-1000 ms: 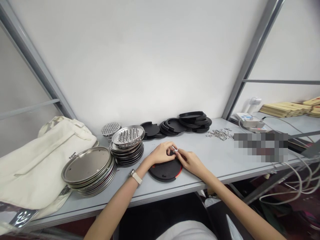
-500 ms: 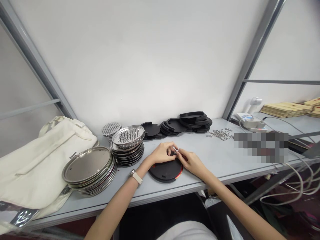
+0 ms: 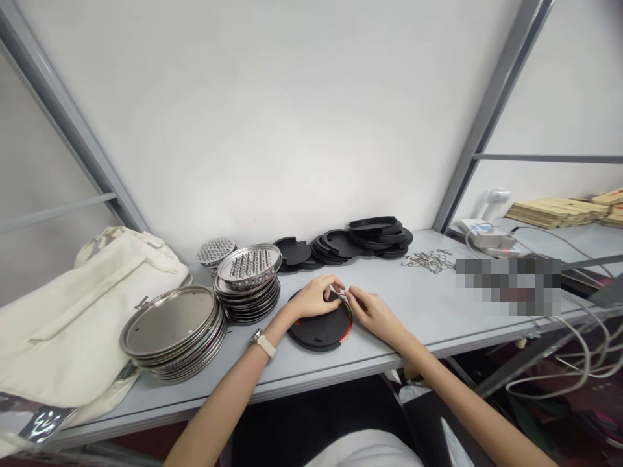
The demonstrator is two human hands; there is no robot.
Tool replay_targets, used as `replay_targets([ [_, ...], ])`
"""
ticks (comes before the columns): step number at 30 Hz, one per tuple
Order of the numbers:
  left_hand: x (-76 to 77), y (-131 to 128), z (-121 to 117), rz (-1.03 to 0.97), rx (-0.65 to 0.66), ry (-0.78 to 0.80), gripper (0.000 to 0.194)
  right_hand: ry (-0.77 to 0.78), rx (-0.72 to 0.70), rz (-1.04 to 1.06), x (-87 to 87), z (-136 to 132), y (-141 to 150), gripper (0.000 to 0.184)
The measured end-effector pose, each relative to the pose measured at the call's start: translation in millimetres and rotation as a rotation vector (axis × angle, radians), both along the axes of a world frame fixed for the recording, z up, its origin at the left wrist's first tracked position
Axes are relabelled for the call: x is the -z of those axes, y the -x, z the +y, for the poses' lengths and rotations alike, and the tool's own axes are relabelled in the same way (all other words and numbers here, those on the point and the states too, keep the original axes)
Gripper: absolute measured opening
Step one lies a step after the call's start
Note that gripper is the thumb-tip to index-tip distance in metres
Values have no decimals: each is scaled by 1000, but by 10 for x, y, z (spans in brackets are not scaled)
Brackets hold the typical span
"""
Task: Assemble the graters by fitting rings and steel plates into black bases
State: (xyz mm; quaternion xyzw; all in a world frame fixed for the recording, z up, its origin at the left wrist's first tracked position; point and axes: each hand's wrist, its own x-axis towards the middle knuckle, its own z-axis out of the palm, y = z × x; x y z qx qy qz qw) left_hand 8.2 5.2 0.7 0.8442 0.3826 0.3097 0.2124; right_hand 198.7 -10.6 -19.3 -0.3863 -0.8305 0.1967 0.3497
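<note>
A round black disc (image 3: 318,331) lies near the table's front, with a red and yellow band showing along its right edge. My left hand (image 3: 316,298) is curled over its far part, thumb on the upper face and forefinger bent at the far rim. At the disc's upper right edge my right hand (image 3: 366,307) pinches a small, thin metal wire piece (image 3: 343,296); its exact shape is mostly hidden by the fingers. A heap of small metal wire hooks (image 3: 428,261) lies on the table to the right.
Left stand a stack of round metal plates (image 3: 170,321) and a stack topped by a grater-like disc (image 3: 250,264). Black discs (image 3: 372,237) are piled along the wall. A cream cloth bag (image 3: 82,305) lies far left; white cables (image 3: 584,363) hang at right.
My right hand has drawn slightly away from my left fingers, and the gap between them shows a thin wire. The black disc has shifted a little up and left.
</note>
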Motion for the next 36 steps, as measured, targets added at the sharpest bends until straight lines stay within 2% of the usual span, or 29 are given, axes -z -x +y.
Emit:
replay_targets([
  [4, 6, 0, 3, 1, -1, 20, 26, -31, 7, -3, 9, -5, -1, 25],
  [10, -4, 2, -11, -1, 5, 36, 28, -108, 102, 16, -2, -17, -3, 27],
  [17, 13, 12, -13, -7, 4, 35, 29, -40, -5, -117, 15, 20, 16, 26],
  [36, 12, 6, -6, -15, 7, -22, 25, -36, -30, -154, 34, 49, 35, 28],
])
